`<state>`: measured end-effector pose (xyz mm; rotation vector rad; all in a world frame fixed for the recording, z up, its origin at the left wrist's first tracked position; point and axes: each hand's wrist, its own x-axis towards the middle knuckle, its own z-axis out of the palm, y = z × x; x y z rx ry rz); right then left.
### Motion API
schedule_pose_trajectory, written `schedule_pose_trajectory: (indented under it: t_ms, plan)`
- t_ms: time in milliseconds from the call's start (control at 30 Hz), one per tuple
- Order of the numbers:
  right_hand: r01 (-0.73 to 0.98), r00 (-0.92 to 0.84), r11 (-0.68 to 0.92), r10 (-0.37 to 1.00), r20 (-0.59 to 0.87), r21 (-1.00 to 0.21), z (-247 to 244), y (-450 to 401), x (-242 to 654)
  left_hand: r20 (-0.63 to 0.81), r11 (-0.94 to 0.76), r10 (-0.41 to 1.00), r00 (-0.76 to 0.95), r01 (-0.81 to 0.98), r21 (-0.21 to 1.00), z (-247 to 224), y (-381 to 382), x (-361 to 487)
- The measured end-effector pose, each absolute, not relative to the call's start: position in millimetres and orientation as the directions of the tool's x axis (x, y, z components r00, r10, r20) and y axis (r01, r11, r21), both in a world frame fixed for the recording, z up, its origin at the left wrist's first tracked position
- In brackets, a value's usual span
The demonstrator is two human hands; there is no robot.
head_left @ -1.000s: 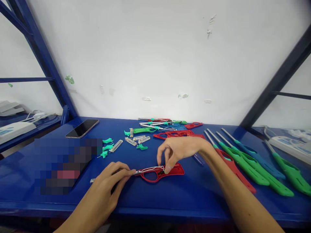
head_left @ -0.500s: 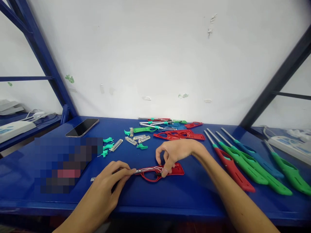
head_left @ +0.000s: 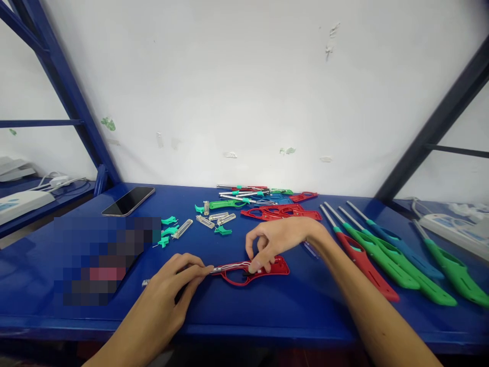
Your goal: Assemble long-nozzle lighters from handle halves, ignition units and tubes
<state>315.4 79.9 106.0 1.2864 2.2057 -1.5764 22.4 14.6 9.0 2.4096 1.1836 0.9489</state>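
A red half shell of a stick lighter lies open-side up on the blue table, its grip end to the right. White wires run inside it from the metal tube. My left hand is closed on that tube, which it mostly covers. From above, my right hand reaches into the shell, thumb and fingers pinched at the wires. Just under its fingertips sits a small black part; what exactly lies between the fingers is partly hidden.
Clear fuel tanks and green triggers lie beyond my hands. Red half shells and metal tubes sit further back. Several whole stick lighters lie at right. A phone rests at back left, near a blurred-out patch.
My right hand's fingertips have shifted slightly left and lower along the wires. The wire loop beside the thumb now shows less. My left hand stays on the tube.
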Motion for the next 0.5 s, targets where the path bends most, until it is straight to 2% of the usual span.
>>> schedule_pose_trajectory:
  t_ms: [300, 500]
  plan:
    - [0.712, -0.619, 0.132, 0.582, -0.527, -0.690, 88, 88, 313, 0.417, -0.608, 0.794, 0.442, 0.594, 0.527, 9, 15, 22]
    - [0.698, -0.631, 0.124, 0.573, -0.524, -0.705, 99, 83, 312, 0.403, -0.609, 0.793, 0.458, 0.607, 0.510, 9, 14, 22]
